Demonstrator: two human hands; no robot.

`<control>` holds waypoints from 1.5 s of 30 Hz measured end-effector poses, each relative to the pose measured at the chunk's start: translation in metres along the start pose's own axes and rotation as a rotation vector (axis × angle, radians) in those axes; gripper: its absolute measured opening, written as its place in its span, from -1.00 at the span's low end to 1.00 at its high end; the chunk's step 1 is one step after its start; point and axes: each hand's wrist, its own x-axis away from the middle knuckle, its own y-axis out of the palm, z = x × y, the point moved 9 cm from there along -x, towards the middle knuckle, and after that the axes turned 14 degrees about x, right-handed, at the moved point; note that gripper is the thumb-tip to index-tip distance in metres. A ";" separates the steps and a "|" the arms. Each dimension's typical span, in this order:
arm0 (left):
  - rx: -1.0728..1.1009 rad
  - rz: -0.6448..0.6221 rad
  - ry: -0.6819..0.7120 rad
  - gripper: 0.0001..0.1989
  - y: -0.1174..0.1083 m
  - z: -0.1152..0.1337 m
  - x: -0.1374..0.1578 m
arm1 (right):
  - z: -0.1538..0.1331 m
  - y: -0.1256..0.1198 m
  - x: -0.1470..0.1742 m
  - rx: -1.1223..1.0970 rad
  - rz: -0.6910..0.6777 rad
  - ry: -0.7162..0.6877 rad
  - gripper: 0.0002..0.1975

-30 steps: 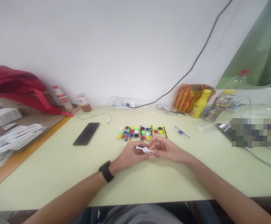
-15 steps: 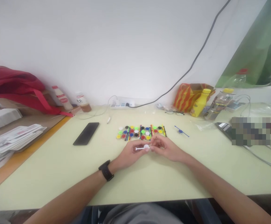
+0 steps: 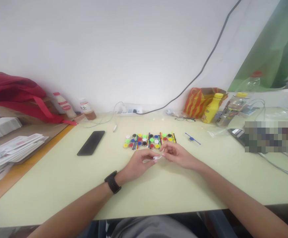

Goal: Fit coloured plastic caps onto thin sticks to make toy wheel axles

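You pinch the small white piece (image 3: 156,158) in your left hand (image 3: 139,164), its end gripped by your right hand (image 3: 180,156).

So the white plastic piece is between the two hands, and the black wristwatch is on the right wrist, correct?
Not quite: the head view shows the black wristwatch on the left wrist, not the right. The white plastic piece is indeed between left hand and right hand.

Seemingly an office: desk (image 3: 144,198), power strip (image 3: 127,113), phone (image 3: 90,143)
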 end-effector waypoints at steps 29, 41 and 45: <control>0.368 0.220 -0.131 -0.67 -0.021 -0.010 -0.005 | -0.012 0.001 0.005 0.143 0.057 -0.077 -0.35; 0.364 0.217 -0.137 -0.66 -0.021 -0.013 -0.004 | -0.012 -0.010 0.001 0.095 0.147 -0.064 -0.51; 0.365 0.188 -0.160 -0.66 -0.020 -0.015 -0.003 | -0.009 -0.014 0.001 0.081 0.162 -0.046 -0.52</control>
